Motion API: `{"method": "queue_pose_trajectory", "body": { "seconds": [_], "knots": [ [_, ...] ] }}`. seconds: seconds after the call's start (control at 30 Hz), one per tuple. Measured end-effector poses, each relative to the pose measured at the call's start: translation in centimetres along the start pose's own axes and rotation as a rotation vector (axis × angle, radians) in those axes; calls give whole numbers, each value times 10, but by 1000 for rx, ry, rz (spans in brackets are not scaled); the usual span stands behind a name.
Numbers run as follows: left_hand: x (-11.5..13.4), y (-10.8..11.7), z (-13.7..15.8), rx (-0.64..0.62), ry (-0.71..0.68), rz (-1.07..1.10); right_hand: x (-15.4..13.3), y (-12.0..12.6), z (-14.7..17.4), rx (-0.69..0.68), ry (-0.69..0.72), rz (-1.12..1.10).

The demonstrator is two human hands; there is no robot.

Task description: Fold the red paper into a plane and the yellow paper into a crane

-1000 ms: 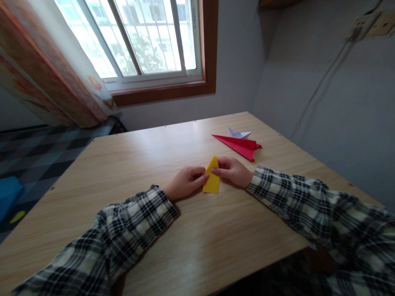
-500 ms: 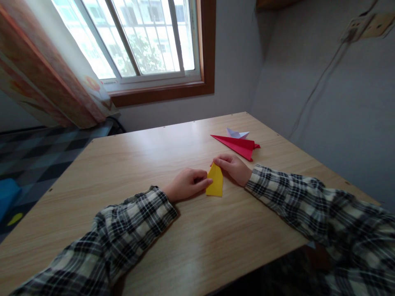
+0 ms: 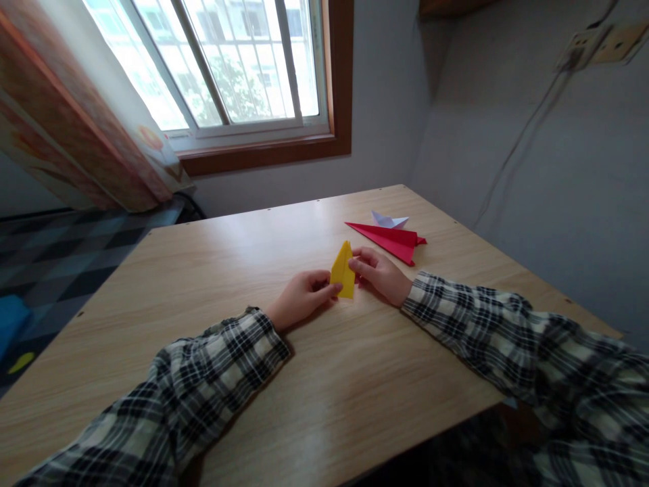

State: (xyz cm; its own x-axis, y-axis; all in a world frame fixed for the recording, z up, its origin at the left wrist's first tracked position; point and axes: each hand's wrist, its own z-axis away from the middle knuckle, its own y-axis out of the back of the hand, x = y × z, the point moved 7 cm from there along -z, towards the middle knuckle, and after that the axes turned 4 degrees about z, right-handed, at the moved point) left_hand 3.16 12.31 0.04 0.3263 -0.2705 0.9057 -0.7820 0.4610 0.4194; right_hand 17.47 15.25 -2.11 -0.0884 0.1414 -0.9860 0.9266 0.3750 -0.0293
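Note:
A small piece of folded yellow paper [image 3: 343, 272], pointed at the top and straight along the bottom, is held up between my two hands. My left hand [image 3: 305, 296] pinches its lower left edge, thumb in front. On the other side, my right hand [image 3: 381, 272] grips the right edge with thumb and fingers. The fingers behind the paper are partly hidden. Just beyond my right hand lie a red paper plane [image 3: 390, 240] and, behind it, a white paper boat [image 3: 388, 221].
The wooden table [image 3: 243, 250] runs up toward a window [image 3: 243, 67] with a curtain [image 3: 96, 108] at the left. A blue object [image 3: 13, 321] is at the far left edge. A cord [image 3: 522, 145] hangs from the wall socket [image 3: 578, 53] on the right.
The yellow paper has been lifted and stands more upright, slightly farther left. My right hand has shifted from its top point to its right edge; my left hand keeps its pinch.

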Motion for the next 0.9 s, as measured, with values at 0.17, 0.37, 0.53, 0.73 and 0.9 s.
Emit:
{"method": "queue_pose_trajectory", "body": {
  "seconds": [0.17,0.37,0.53,0.73,0.9],
  "knots": [
    [-6,3,0,51,24,127,-4,-7,2,-114,40,134],
    [-8,3,-3,49,9,172,-6,-11,3,-152,78,150],
    [-9,4,-3,66,26,256,-9,-14,4,-146,105,181],
    [-8,0,-3,40,52,304,-7,-11,5,-116,71,161],
    [-5,-2,-4,-3,32,280,-4,-8,4,-101,91,213]
  ]
}}
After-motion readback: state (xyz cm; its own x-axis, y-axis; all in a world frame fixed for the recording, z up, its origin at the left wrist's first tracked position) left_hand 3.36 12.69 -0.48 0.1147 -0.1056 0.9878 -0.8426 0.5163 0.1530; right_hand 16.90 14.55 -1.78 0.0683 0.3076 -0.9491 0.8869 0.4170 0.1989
